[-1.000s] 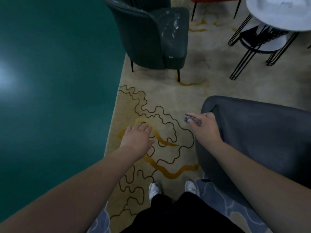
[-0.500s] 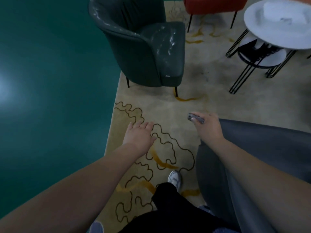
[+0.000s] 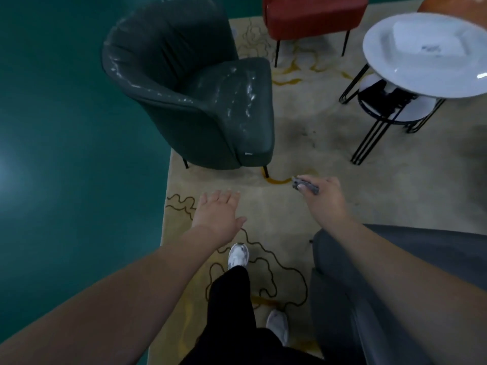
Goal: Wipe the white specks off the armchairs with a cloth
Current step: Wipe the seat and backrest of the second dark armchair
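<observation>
In the head view, a dark green armchair [image 3: 200, 101] is seen standing at the left edge of a beige rug [image 3: 303, 143], with teal floor [image 3: 66, 127] beside it. White specks [image 3: 245, 96] are scattered over its seat and along the rim of its curved back. A small pale tag shows at the lower front corner of the seat.

The right hand [image 3: 325, 198] is held out over the rug, just in front of the armchair's front leg, apart from the chair. A small grey cloth [image 3: 305, 186] is pinched between its thumb and fingers, bunched into a narrow strip. The left hand [image 3: 217, 214] is stretched forward over the rug with fingers straight and slightly spread, palm down, nothing held in it.

A second, grey armchair [image 3: 395, 285] is seen at the lower right, under the right forearm. Black trousers [image 3: 232, 299] and two white shoes [image 3: 238, 255] are visible at the bottom, one foot set ahead of the other on the rug's dark wavy line pattern.

At the upper right a round white worktop [image 3: 390, 64] on thin black legs is placed, with a lower round shelf beneath it. A red chair [image 3: 311, 17] stands behind the green armchair, and part of an orange seat [image 3: 453, 6] shows in the top right corner.
</observation>
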Motion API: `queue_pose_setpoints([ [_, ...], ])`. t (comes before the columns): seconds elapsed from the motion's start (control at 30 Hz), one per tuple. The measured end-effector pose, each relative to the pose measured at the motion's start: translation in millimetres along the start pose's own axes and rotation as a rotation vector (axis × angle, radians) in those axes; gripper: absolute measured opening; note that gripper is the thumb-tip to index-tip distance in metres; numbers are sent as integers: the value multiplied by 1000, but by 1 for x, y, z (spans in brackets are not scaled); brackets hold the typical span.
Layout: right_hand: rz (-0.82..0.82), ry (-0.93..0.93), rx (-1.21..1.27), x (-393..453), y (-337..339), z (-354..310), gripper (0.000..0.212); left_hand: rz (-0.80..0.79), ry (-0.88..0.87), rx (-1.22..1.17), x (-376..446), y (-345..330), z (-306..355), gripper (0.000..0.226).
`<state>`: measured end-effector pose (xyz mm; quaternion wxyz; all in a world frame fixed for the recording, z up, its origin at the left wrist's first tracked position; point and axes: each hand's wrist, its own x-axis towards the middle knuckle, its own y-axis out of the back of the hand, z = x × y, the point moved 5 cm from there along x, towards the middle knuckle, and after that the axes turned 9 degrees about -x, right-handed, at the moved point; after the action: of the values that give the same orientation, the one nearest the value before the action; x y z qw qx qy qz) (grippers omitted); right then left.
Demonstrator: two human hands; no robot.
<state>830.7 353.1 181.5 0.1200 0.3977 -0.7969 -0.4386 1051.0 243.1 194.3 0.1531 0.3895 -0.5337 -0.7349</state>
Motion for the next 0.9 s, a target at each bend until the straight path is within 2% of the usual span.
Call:
queue_pose_setpoints([
  [0.27,95,-89,65,100,29,-26,26,9,-154,-9,130,59,-13,72],
  [0.43,137,-115,102,152,38,-41,26,-41,-176,-3,195,88,-23,71],
  [0.57,111,-169,113,197,44,-37,25,-47,-177,1,240,102,-24,69],
  [0.73,86,-115,49,276,68,-36,28,-37,-135,8,314,123,-12,70],
  [0.9,-46,-14,-35,390,97,-27,31,-4,-76,-43,402,151,19,67],
])
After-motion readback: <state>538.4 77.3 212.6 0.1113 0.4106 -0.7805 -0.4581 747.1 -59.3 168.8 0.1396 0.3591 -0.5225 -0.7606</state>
